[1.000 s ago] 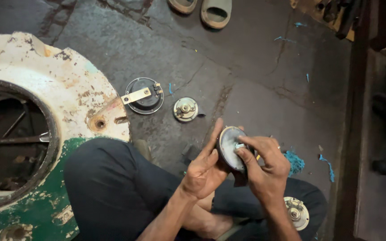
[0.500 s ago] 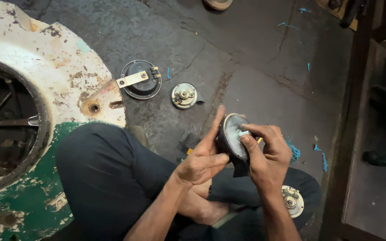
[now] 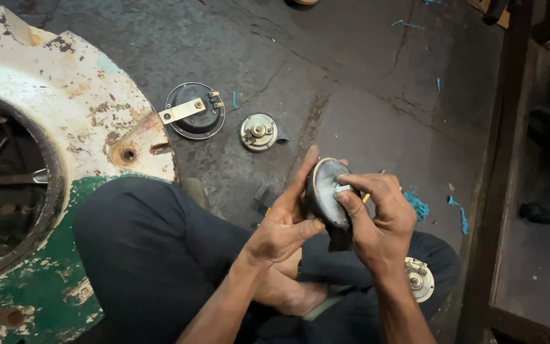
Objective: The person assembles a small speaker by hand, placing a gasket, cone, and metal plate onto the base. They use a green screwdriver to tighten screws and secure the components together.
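The fingers of the left hand (image 3: 284, 223) are stretched long, the forefinger laid up along the left rim of a round dark disc-shaped part (image 3: 326, 191) and the thumb pressed to its lower edge. The right hand (image 3: 380, 220) curls over the disc's right side, thumb and forefinger pinching a small pale piece (image 3: 344, 188) against its grey face. The disc is held tilted above the person's crossed legs in dark trousers (image 3: 148, 255). Another round metal part (image 3: 420, 279) rests on the right knee. On the cracked concrete floor (image 3: 351, 83) lie a black round housing with a metal strap (image 3: 194, 111) and, just beside it, a small brass-centred disc (image 3: 259, 132). A large rusted white-and-green casing (image 3: 65, 114) lies at the floor's left edge.
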